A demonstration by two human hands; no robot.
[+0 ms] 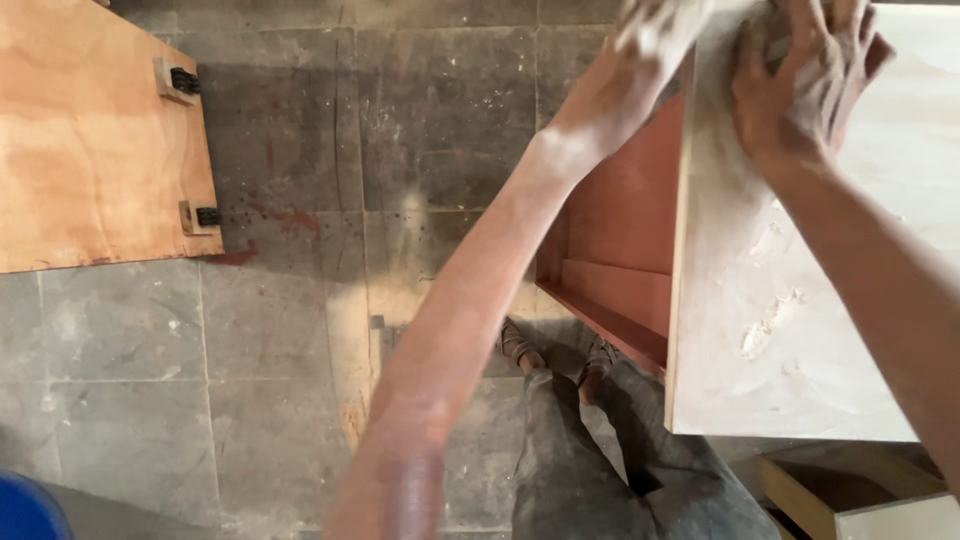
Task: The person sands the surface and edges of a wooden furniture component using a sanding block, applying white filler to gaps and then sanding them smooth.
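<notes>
A wooden cabinet box stands before me, its top panel [800, 330] pale and smeared with white putty or dust, its inside [625, 230] reddish brown. My right hand [800, 75] presses flat on the panel's far end, fingers spread over something pale and partly hidden under it. My left hand [655, 30], dusted white, reaches to the panel's far left corner at the frame's top edge; its fingers are blurred and cropped. Small lumps of white paste [765, 335] lie on the panel.
A plywood panel [90, 140] with two small blocks and black fittings lies on the grey tiled floor [300, 350] at upper left. My legs and sandalled feet [520, 350] stand beside the cabinet. An open wooden drawer box [850, 495] sits at lower right; a blue object [25, 510] at bottom left.
</notes>
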